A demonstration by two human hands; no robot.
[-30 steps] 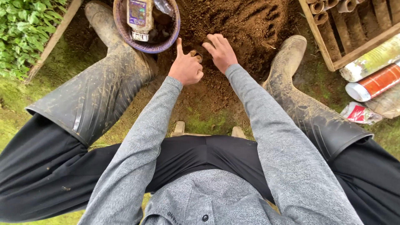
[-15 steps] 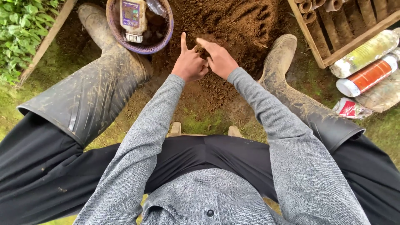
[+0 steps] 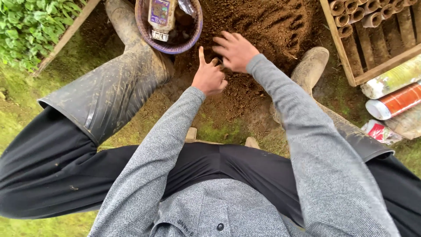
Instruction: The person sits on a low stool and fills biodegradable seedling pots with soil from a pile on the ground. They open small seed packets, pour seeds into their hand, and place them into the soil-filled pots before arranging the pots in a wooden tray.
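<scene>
A broad heap of dark brown soil (image 3: 263, 26) fills the ground between the person's two muddy rubber boots, the left boot (image 3: 118, 83) running up toward the top edge and the right boot (image 3: 311, 70) planted beside the heap's right flank. To the right of the soil stands a wooden crate (image 3: 351, 66) packed with rows of soil-filled tube pots (image 3: 351, 8), and just outside its lower corner lie several plastic bottles, one of them orange (image 3: 394, 101). At the top, touching the left boot, sits a round purple woven basket (image 3: 193, 35) holding a bottle with a purple label (image 3: 161, 15). Green leafy plants (image 3: 26, 26) grow behind a wooden board in the upper left corner, and mossy grass covers the ground around the legs. The right hand (image 3: 234, 50) lies palm down on the soil with its fingers spread and relaxed, gripping nothing that shows. Just beside it, the left hand (image 3: 209, 78) is curled loosely with the forefinger pointing up; between the two hands a small brownish tube (image 3: 215, 62) peeks out, seemingly pinched in the left hand's curled fingers, though the grip itself is mostly hidden.
</scene>
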